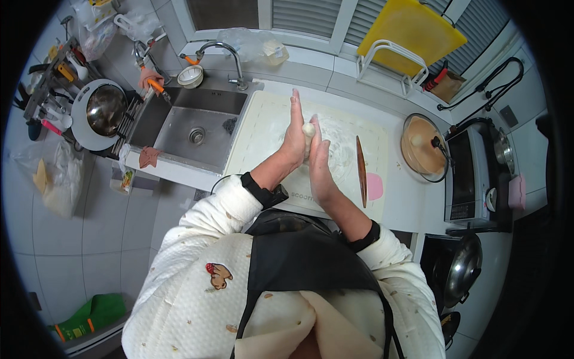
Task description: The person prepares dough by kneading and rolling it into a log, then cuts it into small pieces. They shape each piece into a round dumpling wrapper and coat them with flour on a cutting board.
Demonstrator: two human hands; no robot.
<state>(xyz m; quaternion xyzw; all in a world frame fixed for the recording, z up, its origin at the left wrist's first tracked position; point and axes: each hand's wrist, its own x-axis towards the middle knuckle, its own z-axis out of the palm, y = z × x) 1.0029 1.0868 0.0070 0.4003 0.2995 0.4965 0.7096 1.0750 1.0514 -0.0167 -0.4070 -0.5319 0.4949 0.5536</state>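
Above the pale work mat (254, 128), my left hand (292, 142) and my right hand (319, 172) face each other with palms together and fingers stretched out. A small roll of white dough (308, 130) is held between them, its rounded end showing at the top. Most of the dough is hidden by the palms. White flour (341, 140) is spread over the mat under and beyond my hands. To the right of my right hand lies a brown tapered rolling pin (362, 170), with a pink dough scraper (375, 186) beside it.
A steel sink (179, 134) with a faucet (236, 63) is on the left. Farther right are a round glass bowl (423, 146) with beige contents and a microwave (465, 173). A yellow cutting board (412, 36) stands in a white rack (391, 66) at the back.
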